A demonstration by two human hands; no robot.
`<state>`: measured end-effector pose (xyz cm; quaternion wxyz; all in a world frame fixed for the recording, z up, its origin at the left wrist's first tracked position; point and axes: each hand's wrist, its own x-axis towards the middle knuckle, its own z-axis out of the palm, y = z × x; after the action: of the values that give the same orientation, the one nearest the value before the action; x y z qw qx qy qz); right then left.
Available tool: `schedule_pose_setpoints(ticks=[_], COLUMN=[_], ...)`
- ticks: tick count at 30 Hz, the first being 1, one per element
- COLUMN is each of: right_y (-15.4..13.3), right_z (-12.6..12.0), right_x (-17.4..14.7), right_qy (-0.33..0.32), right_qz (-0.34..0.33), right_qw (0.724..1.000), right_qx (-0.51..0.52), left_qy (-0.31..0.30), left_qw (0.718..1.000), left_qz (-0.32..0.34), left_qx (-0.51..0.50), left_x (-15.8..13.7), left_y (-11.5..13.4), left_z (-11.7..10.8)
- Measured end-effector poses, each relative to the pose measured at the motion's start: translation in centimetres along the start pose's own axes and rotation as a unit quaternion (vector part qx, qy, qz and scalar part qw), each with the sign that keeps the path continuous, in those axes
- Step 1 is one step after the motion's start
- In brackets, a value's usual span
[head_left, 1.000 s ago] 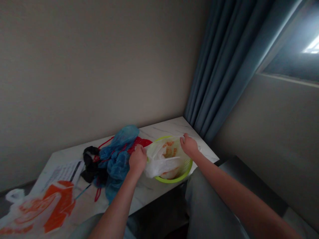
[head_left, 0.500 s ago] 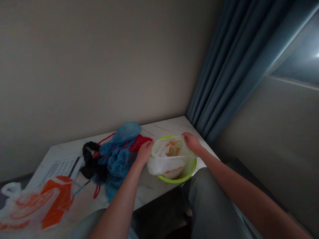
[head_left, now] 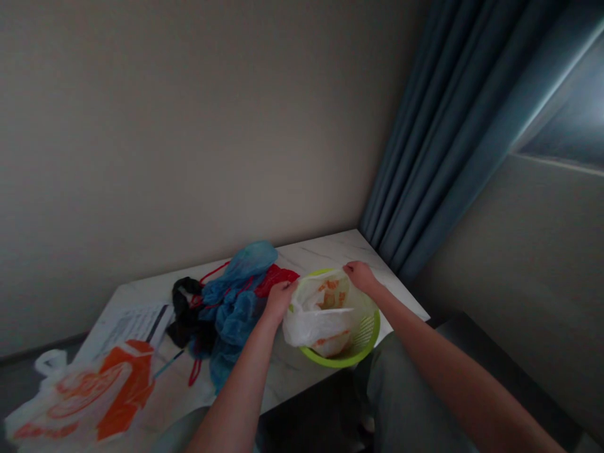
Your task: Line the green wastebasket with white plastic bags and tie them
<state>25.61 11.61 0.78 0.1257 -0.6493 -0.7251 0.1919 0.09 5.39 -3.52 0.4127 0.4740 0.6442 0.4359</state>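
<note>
A white plastic bag (head_left: pixel 315 326) with orange print lies partly inside a lime-green mesh basket (head_left: pixel 369 343), its left side hanging over the rim. My left hand (head_left: pixel 282 299) is closed on the bag's edge at the basket's left side. My right hand (head_left: pixel 359 275) pinches the bag's far right edge above the rim. Between the two hands the bag's mouth is spread apart. Close to my left hand lie a red plastic bag (head_left: pixel 276 277) and crumpled blue plastic bags (head_left: pixel 236 318).
Black bags (head_left: pixel 186 314) with red drawstrings lie left of the blue ones on the white marbled table (head_left: pixel 325 248). A printed sheet (head_left: pixel 120 327) and a large white-and-orange plastic bag (head_left: pixel 89 396) are farther left. A blue curtain (head_left: pixel 415 176) hangs at the right.
The view has shifted, so the table sits slightly lower and farther right. Both hands still hold the white bag, and more of the basket's right side shows.
</note>
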Motion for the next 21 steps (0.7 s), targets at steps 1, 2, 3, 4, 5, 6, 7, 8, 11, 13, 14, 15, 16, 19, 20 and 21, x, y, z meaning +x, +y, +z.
schedule_pose_setpoints(ticks=[1,2,3,4,5,6,7,8,11,13,14,15,16,19,20,21], right_y=[0.0,0.0,0.0,0.0,0.0,0.0,0.0,0.0,-0.2,-0.3,-0.3,-0.4,-0.4,-0.2,-0.1,0.1], right_z=[0.0,0.0,0.1,0.1,0.2,0.2,0.1,0.0,-0.6,-1.1,-1.2,-1.4,-1.4,-1.5,-1.4,-1.4], right_x=[0.3,0.6,0.9,1.1,1.3,1.4,1.5,1.5,1.3,1.3,1.3,1.3,1.4,1.5,1.6,1.6], right_qy=[-0.007,-0.013,-0.019,-0.025,-0.032,-0.042,-0.052,-0.063,-0.11,-0.168,-0.2,-0.227,-0.246,-0.263,-0.262,-0.258], right_qz=[-0.002,0.001,0.007,0.018,0.031,0.043,0.055,0.066,0.091,0.108,0.114,0.118,0.122,0.127,0.127,0.128], right_qw=[1.0,0.999,0.999,0.998,0.997,0.995,0.993,0.991,0.981,0.968,0.96,0.951,0.944,0.935,0.936,0.938], right_qx=[0.015,0.029,0.043,0.055,0.068,0.08,0.093,0.103,0.128,0.149,0.162,0.175,0.185,0.2,0.198,0.193], left_qy=[-0.005,-0.011,-0.016,-0.02,-0.024,-0.027,-0.029,-0.03,-0.03,-0.028,-0.026,-0.023,-0.019,-0.006,-0.006,-0.009], left_qw=[1.0,0.998,0.996,0.993,0.99,0.987,0.984,0.982,0.978,0.978,0.978,0.979,0.98,0.983,0.983,0.983], left_qz=[-0.012,-0.023,-0.034,-0.043,-0.051,-0.057,-0.062,-0.066,-0.074,-0.076,-0.077,-0.078,-0.08,-0.093,-0.098,-0.105], left_qx=[-0.027,-0.055,-0.082,-0.107,-0.129,-0.148,-0.163,-0.175,-0.194,-0.193,-0.19,-0.185,-0.18,-0.161,-0.155,-0.15], left_x=[0.0,0.0,0.1,0.2,0.2,0.3,0.3,0.4,0.5,0.6,0.7,0.8,1.0,1.2,1.2,1.1], left_y=[-0.2,-0.4,-0.5,-0.6,-0.6,-0.6,-0.6,-0.5,-0.5,-0.7,-0.9,-1.1,-1.2,-1.5,-1.4,-1.3], left_z=[0.2,0.4,0.6,0.8,0.9,0.9,0.9,0.9,0.7,0.5,0.5,0.5,0.5,0.4,0.3,0.2])
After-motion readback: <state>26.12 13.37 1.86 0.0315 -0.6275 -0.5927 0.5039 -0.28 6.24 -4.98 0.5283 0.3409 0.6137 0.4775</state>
